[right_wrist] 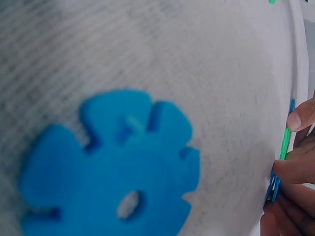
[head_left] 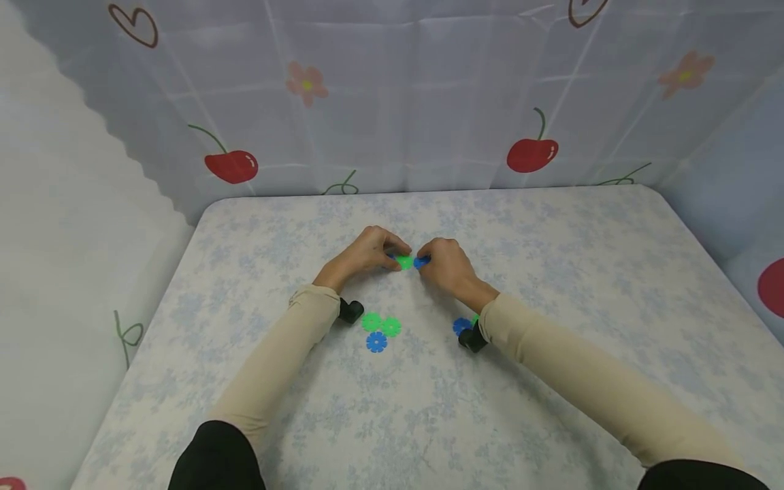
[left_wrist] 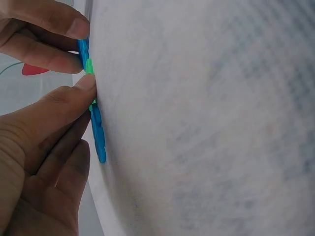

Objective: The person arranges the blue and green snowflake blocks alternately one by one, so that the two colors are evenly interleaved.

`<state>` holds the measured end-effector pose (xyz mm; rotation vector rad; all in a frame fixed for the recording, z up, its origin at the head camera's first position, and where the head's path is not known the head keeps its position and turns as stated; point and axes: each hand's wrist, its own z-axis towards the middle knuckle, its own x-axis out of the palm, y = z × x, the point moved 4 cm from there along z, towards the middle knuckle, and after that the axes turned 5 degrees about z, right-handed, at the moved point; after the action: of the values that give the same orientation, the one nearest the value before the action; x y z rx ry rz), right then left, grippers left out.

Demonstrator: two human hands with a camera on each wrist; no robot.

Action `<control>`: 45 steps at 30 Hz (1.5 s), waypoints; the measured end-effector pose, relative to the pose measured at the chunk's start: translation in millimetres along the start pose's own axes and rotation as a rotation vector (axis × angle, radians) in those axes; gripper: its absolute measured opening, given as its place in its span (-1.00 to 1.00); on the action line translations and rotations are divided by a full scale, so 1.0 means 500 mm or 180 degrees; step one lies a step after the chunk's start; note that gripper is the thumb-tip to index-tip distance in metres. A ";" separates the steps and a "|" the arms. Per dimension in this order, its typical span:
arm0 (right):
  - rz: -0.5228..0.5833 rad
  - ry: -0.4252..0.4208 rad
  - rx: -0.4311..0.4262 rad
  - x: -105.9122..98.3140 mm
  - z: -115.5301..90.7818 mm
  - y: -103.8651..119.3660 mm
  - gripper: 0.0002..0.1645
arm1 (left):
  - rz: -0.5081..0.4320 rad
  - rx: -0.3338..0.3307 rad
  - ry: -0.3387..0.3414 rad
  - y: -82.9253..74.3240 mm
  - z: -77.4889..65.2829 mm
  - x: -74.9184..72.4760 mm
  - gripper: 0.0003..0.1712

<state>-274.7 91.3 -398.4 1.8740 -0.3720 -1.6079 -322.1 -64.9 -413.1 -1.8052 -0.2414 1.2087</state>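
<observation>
My left hand [head_left: 369, 250] pinches a green notched flower-shaped disc [head_left: 404, 262] between thumb and fingers, just above the far half of the table. A blue disc [left_wrist: 99, 135] joins that green one on the left hand's side. From the other side my right hand [head_left: 449, 267] pinches another blue disc [head_left: 421, 262] against the green disc's edge. Whether these two are slotted together is hidden by the fingers. The three discs stand nearly in one line, seen edge-on in the left wrist view.
Two green discs [head_left: 390, 327] and a blue disc [head_left: 376, 341] lie nearer on the patterned table [head_left: 343, 422]. Another blue disc [head_left: 462, 327], large in the right wrist view, and a partly hidden green disc [head_left: 475, 318] lie by the right wrist's black camera [head_left: 473, 339]. A printed curtain [head_left: 404, 102] hangs behind.
</observation>
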 end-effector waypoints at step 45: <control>0.0437 0.0198 -0.0575 0.080 -0.115 0.081 -0.67 | -0.0053 0.0022 -0.0006 0.001 -0.002 0.002 -0.59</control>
<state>-203.6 53.2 -401.4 1.7197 -0.3109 -1.4393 -321.1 -65.0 -414.0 -1.7930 -0.2527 1.1984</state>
